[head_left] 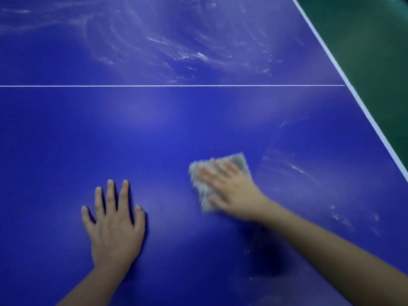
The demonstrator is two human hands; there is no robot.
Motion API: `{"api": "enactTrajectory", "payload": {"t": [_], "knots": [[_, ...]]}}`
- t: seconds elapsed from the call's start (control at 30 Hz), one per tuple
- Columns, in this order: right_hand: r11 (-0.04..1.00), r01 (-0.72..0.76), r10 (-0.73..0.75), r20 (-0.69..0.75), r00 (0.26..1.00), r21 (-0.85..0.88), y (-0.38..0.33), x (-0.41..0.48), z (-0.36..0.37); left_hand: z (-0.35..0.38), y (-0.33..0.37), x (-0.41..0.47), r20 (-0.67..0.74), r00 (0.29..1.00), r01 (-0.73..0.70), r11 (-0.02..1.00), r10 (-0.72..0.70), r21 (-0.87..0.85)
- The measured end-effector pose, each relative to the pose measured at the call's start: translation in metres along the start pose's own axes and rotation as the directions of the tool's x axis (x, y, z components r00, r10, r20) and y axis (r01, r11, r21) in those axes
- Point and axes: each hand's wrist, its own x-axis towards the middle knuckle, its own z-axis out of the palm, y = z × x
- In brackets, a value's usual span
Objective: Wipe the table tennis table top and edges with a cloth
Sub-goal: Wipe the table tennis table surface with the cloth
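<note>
Landmark: white centre line (154, 85), crossing the blue table top (154, 133) from side to side. Cloth (239, 161): one, grey-white and crumpled, flat on the table top on the near side of the line, well short of it and below its right half. Right hand (229, 191): lies on top of the cloth, palm down, fingers straight and pressing rather than curled round it. Hand and cloth are both blurred, so finer detail of the fingers cannot be read. The cloth's long axis runs slantwise, its upper corner pointing toward the right end of the line and its lower corner toward the person. Left hand (114, 226): flat on the bare table top, fingers spread and holding nothing, on the near side of the line below its left half, well apart from the cloth. Key relation: the nearer unwiped residue, pale streaks (298, 171), lies just beside the cloth on its right, on the same near side of the line, between the cloth and the white edge stripe (353, 100) that meets the line's right end. The right hand is the nearer one and already has the cloth. Judgement: next stroke goes rightward toward that stripe. A larger field of white swirls (176, 51) covers the far side of the line, not yet wiped. Counts: cloths 1; hands 2; centre lines 1; edge stripes in view 1; residue zones 2. Green floor (375, 51) shows beyond the stripe.
</note>
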Motion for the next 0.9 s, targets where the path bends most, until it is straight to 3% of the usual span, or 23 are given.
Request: {"api": "enactTrajectory", "payload": {"t": [0.07,0.13,0.2,0.23,0.3,0.4,0.5,0.57,0.63,0.67,0.7,0.73,0.8,0.87,0.9], "knots": [[0.936,-0.351,0.345,-0.107,0.932,-0.038,0.058,0.015,-0.013,0.001,-0.001,0.001,-0.002,1.0,-0.001,1.0,0.001,-0.007],[0.748,-0.663,0.657,-0.11,0.746,-0.024,0.127,0.014,-0.024,0.002,0.0,0.001,-0.006,1.0,-0.004,1.0,0.004,-0.024],[0.579,-0.811,0.815,-0.046,0.578,0.078,0.162,0.0,-0.03,0.002,0.0,0.0,-0.016,1.0,-0.007,0.999,0.006,-0.037],[0.546,-0.831,0.837,-0.042,0.545,0.102,0.162,-0.006,-0.027,0.003,0.0,-0.001,-0.019,1.0,-0.004,0.999,0.003,-0.042],[0.582,-0.806,0.813,-0.092,0.575,0.104,0.125,-0.021,-0.015,0.003,0.0,-0.002,-0.015,1.0,-0.005,0.999,0.005,-0.05],[0.791,-0.607,0.612,-0.108,0.784,0.077,0.019,-0.059,0.009,0.005,-0.002,0.003,-0.021,1.0,-0.002,0.998,0.001,-0.068],[0.957,-0.289,0.29,-0.042,0.956,0.028,-0.094,-0.123,0.027,0.005,-0.004,0.001,-0.02,1.0,-0.005,0.997,0.004,-0.075],[1.0,-0.004,0.004,0.058,0.998,0.002,-0.135,-0.155,0.036,0.004,-0.003,0.0,-0.018,1.0,-0.01,0.997,0.008,-0.08],[0.982,0.189,-0.187,0.108,0.976,0.0,-0.124,-0.16,0.033,0.003,-0.003,0.0,-0.023,1.0,-0.011,0.996,0.009,-0.088],[0.982,0.184,-0.18,0.089,0.98,-0.042,-0.11,-0.156,0.029,0.003,-0.003,0.0,-0.026,1.0,-0.017,0.995,0.015,-0.094],[0.995,0.075,-0.073,0.039,0.997,-0.061,-0.095,-0.149,0.026,0.003,-0.003,0.0,-0.029,0.999,-0.025,0.995,0.022,-0.099],[0.991,-0.132,0.131,-0.019,0.991,-0.03,-0.078,-0.14,0.022,0.002,-0.003,-0.001,-0.029,0.999,-0.033,0.994,0.03,-0.107],[0.829,-0.551,0.557,-0.064,0.828,0.092,-0.05,-0.128,0.015,0.0,-0.004,-0.003,-0.023,0.999,-0.04,0.99,0.037,-0.134],[0.671,-0.709,0.733,-0.049,0.678,0.217,-0.054,-0.122,0.017,-0.003,-0.005,-0.007,-0.017,0.998,-0.056,0.987,0.054,-0.152],[0.661,-0.713,0.739,-0.041,0.672,0.232,-0.067,-0.121,0.02,-0.005,-0.006,-0.011,-0.016,0.997,-0.075,0.985,0.074,-0.158]]}}
